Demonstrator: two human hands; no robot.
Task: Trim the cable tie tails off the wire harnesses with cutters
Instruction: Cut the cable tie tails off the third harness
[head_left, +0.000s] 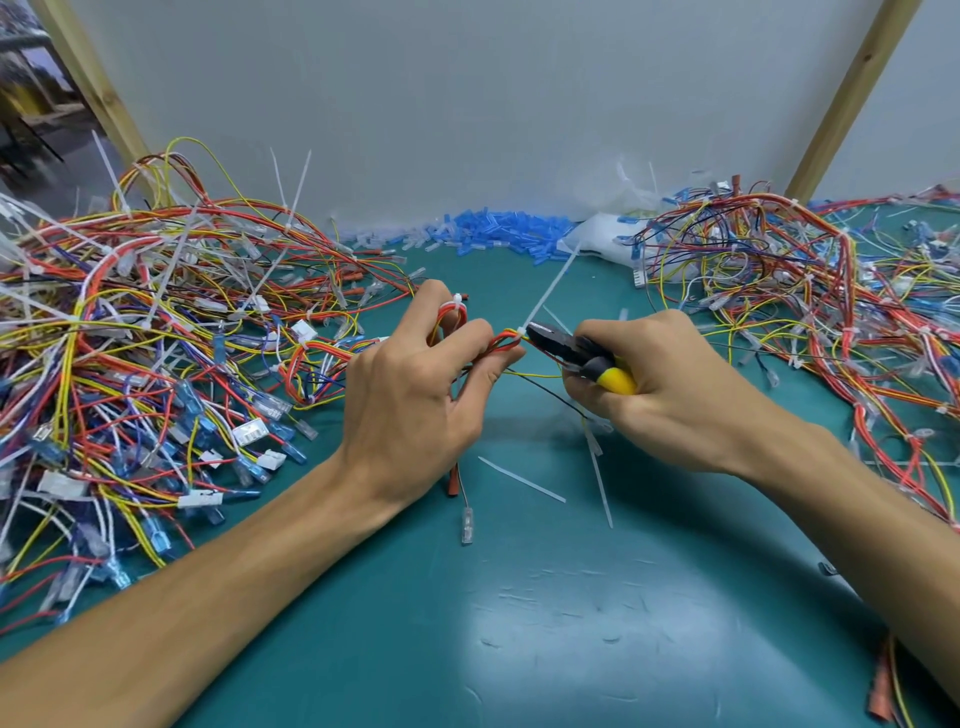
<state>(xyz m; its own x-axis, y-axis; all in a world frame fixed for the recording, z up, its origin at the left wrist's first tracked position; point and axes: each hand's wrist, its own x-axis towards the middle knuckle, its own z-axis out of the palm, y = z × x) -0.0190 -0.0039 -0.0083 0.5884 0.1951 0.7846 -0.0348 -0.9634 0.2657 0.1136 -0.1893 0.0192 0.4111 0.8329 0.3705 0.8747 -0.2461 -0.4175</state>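
Teal counter (571, 597) against a grey wall: at its middle I see the left hand (410, 395) pinching a red-and-yellow wire harness (498, 343), whose white cable tie tail (550, 291) points up and far-right. The right hand (670, 384) is clenched round the yellow-handled cutters (576, 353), jaws at the tail's base. Cut tails (519, 479) lie just nearer. Open counter spreads nearest me. A left pile (156, 338) and a right pile (805, 291) of harnesses crowd the edges, their white tags too small to read. Blue sleeves (498, 228) heap at the far wall.

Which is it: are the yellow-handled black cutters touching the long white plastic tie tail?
Touching. The head view shows the tips of the cutters meeting the white tie tail at its base.
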